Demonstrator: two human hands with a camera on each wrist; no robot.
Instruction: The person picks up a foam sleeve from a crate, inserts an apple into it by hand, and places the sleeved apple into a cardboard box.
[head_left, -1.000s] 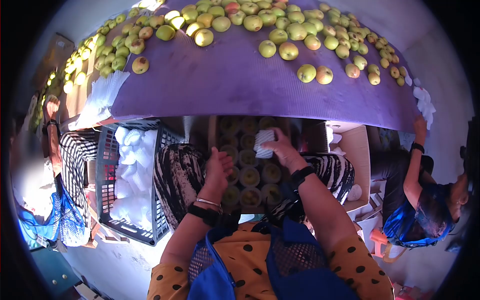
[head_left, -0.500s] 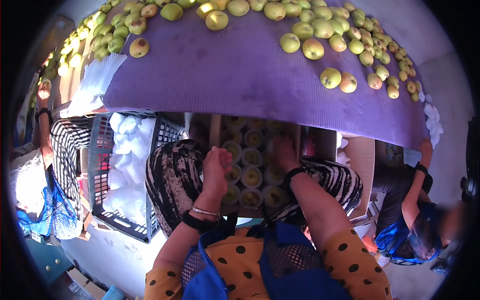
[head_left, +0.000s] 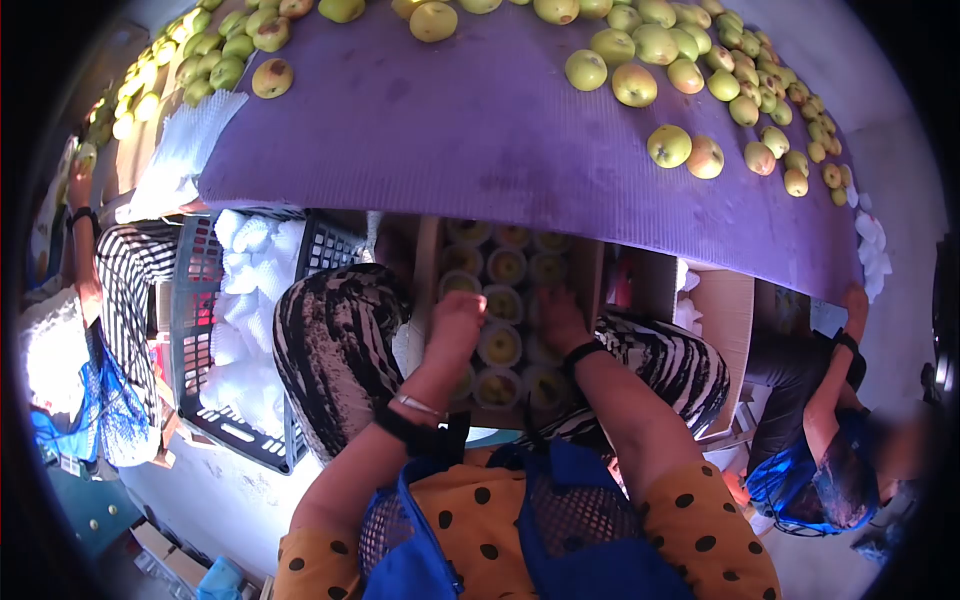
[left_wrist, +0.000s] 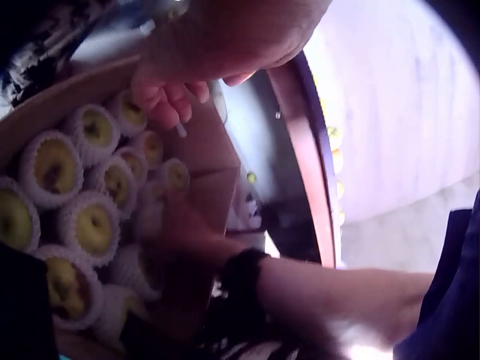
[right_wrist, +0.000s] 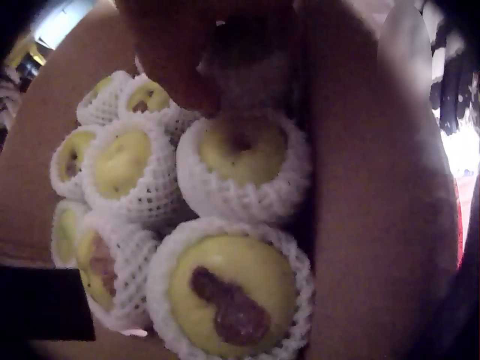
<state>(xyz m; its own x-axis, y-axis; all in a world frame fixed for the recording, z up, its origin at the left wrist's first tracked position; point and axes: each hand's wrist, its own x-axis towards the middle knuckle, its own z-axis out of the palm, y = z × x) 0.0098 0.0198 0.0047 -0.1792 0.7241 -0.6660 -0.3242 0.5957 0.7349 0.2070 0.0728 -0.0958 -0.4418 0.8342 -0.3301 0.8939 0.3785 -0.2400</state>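
left hand (head_left: 460, 322): just moved in over carton (head_left: 426, 255); loosely curled, looks empty
right hand (head_left: 562, 318): still inside, gripping foam-netted apple (right_wrist: 247, 79)
netted apple rows (head_left: 501, 345): now within reach of both

your purple table (head_left: 430, 140) spans upper frame, ribbed top; loose apples (head_left: 655, 45) along top edge and upper right, two close together nearer you, white foam netting (head_left: 188, 150) upper left.
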